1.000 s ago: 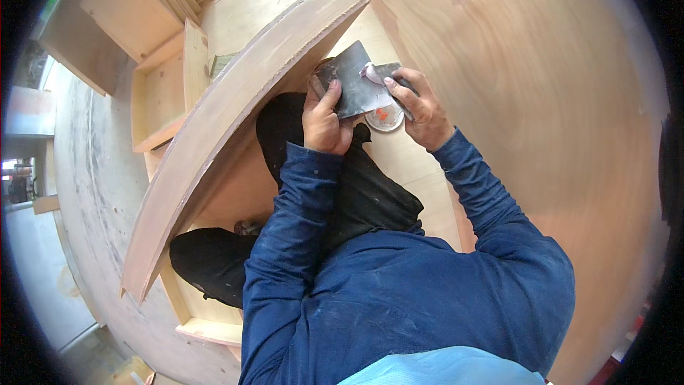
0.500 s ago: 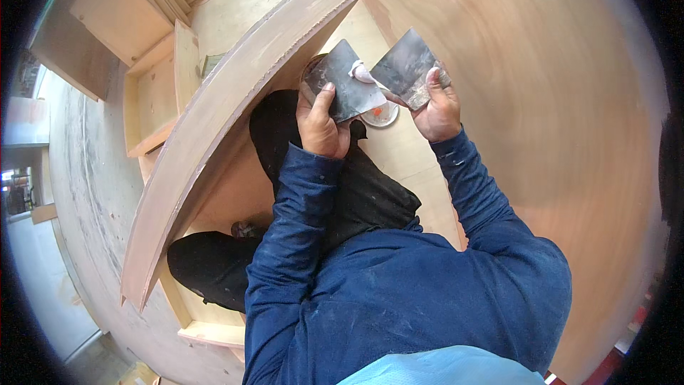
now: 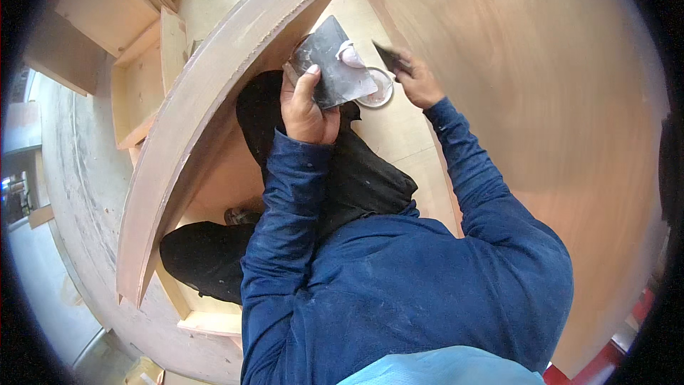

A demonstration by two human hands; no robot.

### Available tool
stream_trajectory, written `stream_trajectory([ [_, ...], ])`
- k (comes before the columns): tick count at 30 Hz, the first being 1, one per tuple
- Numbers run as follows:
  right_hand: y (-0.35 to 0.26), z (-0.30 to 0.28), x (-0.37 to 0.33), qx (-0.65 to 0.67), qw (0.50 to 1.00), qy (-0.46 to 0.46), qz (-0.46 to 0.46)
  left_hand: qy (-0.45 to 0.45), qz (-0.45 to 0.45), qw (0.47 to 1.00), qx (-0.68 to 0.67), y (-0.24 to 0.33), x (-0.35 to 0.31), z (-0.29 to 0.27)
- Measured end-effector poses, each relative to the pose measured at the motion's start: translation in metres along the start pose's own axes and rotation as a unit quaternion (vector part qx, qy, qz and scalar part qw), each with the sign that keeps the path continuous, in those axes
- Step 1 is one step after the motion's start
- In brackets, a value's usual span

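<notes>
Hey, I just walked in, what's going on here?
A person in a dark blue long-sleeved top holds in their left hand a flat, grey, metal-looking plate bearing pale pinkish paste. Their right hand grips a thin dark blade, apart from the plate. A round, pale-rimmed container sits partly hidden behind the plate.

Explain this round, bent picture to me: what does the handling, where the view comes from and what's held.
There's no machine here, just a person's own bare hands. A wide fisheye camera worn on the head looks down, so straight edges bend toward the rim; picture left is the person's left.

The left hand holds a flat grey plate with a lump of pale paste on it. The right hand holds a dark, flat blade, seen nearly edge-on.

A round, pale-rimmed dish, partly hidden by the plate, appears to rest on the light wooden surface. To its left is a long, curved wooden piece.
</notes>
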State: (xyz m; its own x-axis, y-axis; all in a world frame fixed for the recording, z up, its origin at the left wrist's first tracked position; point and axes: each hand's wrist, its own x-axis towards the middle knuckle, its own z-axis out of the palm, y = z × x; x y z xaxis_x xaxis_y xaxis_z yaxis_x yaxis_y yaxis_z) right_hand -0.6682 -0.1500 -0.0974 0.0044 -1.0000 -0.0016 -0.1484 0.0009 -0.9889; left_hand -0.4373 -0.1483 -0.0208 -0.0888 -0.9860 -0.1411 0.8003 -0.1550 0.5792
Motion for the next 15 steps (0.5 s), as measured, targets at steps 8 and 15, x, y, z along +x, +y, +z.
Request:
stream_trajectory([
  [8,0.139,-0.003,-0.010,-0.386,0.916,-0.081,0.077,-0.024,-0.003,0.999,0.021,-0.002,0.002,-0.005],
  [15,0.180,0.014,0.033,-0.556,0.795,-0.163,0.180,-0.009,-0.034,0.999,0.001,-0.007,0.000,-0.016],
])
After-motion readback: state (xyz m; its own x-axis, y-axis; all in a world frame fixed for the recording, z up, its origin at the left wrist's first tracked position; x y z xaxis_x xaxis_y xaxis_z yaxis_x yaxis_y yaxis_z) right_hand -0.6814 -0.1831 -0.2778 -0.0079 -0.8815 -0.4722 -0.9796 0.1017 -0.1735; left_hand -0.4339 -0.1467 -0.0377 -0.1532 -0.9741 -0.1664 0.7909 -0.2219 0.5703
